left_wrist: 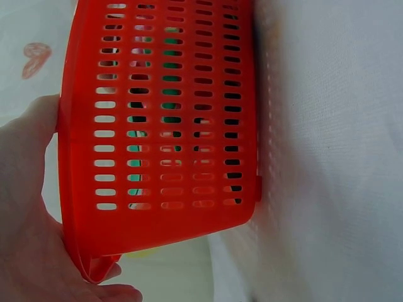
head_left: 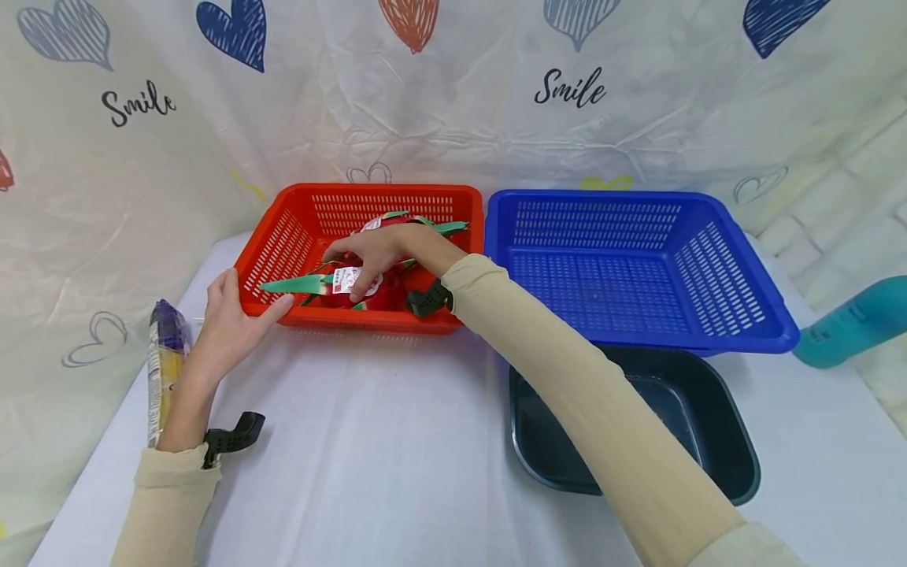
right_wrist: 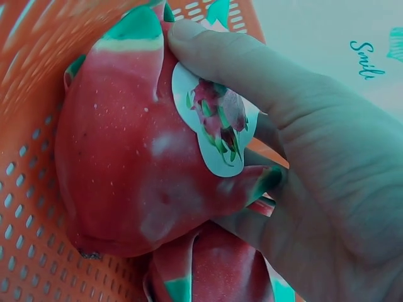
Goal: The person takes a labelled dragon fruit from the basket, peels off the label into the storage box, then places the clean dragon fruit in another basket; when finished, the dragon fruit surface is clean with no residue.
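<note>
Inside the red plastic basket (head_left: 383, 318) lie several dragon fruits with green-tipped scales. My right hand (head_left: 379, 246) reaches down into the basket. Its thumb and fingers grip a red dragon fruit (right_wrist: 126, 145), which bears a sticker (right_wrist: 220, 126) picturing the same fruit. Below it in the right wrist view, a second dragon fruit (right_wrist: 217, 267) shows partly. At the basket's front left corner, my left hand (head_left: 230, 323) holds the rim between thumb and fingers. The left wrist view shows the slotted basket side (left_wrist: 157, 220), with green and red seen through its holes.
A blue basket (head_left: 581, 291) stands to the right of the red one. In front of it sits a dark tub (head_left: 680, 409), partly hidden by my right sleeve. A teal bottle (head_left: 850, 323) leans at the far right. Beside my left forearm lies a yellow and purple packet (head_left: 166, 339).
</note>
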Demonstrator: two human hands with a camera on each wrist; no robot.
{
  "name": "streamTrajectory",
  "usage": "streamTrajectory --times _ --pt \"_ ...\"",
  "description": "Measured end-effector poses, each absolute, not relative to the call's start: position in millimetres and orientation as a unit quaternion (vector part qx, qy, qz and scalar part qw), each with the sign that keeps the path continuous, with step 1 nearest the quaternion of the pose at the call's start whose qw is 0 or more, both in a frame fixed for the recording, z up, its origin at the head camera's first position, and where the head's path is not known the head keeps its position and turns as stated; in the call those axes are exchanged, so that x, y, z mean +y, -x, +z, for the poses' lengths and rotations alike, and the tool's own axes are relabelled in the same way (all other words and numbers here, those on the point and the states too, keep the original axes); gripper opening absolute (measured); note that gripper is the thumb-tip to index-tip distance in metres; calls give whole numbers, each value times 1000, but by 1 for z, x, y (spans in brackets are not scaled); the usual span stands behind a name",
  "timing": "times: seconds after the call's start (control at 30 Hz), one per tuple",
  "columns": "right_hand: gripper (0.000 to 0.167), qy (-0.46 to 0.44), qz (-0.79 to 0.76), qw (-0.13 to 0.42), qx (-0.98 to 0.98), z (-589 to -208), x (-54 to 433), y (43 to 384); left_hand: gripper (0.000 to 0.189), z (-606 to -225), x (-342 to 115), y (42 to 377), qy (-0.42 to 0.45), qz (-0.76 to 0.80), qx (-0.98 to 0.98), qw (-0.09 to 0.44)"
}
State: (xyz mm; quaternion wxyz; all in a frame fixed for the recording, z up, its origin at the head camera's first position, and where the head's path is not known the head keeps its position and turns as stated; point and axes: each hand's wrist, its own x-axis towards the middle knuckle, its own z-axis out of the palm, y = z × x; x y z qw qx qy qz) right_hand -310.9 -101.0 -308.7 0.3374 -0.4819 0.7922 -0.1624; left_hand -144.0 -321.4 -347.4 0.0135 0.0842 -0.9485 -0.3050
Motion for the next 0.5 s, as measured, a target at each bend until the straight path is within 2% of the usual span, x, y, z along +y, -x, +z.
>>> streamTrajectory --times 0.5 --pt "82 485 -188 339 784 -314 -99 313 105 -349 -321 144 -86 -301 -950 19"
